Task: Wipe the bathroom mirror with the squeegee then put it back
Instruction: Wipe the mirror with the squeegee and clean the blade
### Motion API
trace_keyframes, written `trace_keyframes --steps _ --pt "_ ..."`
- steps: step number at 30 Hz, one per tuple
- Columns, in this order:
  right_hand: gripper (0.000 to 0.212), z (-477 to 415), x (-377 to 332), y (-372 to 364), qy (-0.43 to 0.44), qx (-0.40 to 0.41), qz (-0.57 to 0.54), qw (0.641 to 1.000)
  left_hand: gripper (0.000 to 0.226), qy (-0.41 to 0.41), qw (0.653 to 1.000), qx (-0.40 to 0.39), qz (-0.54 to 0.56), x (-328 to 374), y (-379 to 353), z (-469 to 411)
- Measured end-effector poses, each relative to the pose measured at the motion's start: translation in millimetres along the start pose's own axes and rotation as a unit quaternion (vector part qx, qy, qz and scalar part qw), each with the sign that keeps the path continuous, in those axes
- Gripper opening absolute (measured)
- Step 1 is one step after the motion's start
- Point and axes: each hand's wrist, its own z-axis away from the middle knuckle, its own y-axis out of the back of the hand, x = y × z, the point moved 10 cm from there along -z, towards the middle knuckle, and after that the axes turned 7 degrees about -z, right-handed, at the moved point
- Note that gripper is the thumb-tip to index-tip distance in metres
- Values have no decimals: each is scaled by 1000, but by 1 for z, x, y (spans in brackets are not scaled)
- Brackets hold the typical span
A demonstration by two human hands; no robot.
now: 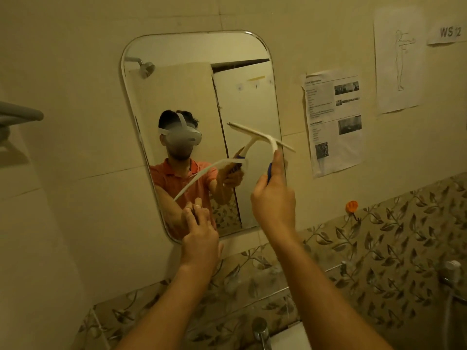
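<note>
So the right hand [274, 195] has its fingers wrapped tight around the blue handle of the white plastic squeegee [262, 138]. It's held up in front of the right half of the rounded rectangular wall mirror [177, 92]. The blade sits tilted, left end higher, and its right end pokes out past the mirror's edge. Honestly can't tell if the rubber is actually on the glass or just off it.

The left hand [199, 231] is lower down with its fingers pretty much straight, holding nothing, fingertips touching the glass near the bottom edge.

On the beige tile wall to the right of the mirror there's a printed paper sheet with photos and a QR code [333, 122], a sheet with a line drawing of a figure [399, 61] and a small "WS 12" label [449, 32]. A little orange hook [352, 206] sits just above the leaf-pattern tile band [379, 243]. A chrome tap [260, 329] shows at the bottom.
</note>
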Motion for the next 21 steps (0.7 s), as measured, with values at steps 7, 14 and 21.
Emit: trace_keyframes --steps 7,14,21 --pt "68 88 42 -53 -25 -29 31 999 75 22 999 3 33 -5 -12 -3" --pt "68 114 68 -58 -64 -68 -2 996 88 8 999 -17 27 0 -12 -1" --pt "61 49 62 12 -55 31 -91 994 97 -1 1000 -5 20 -1 -1 0"
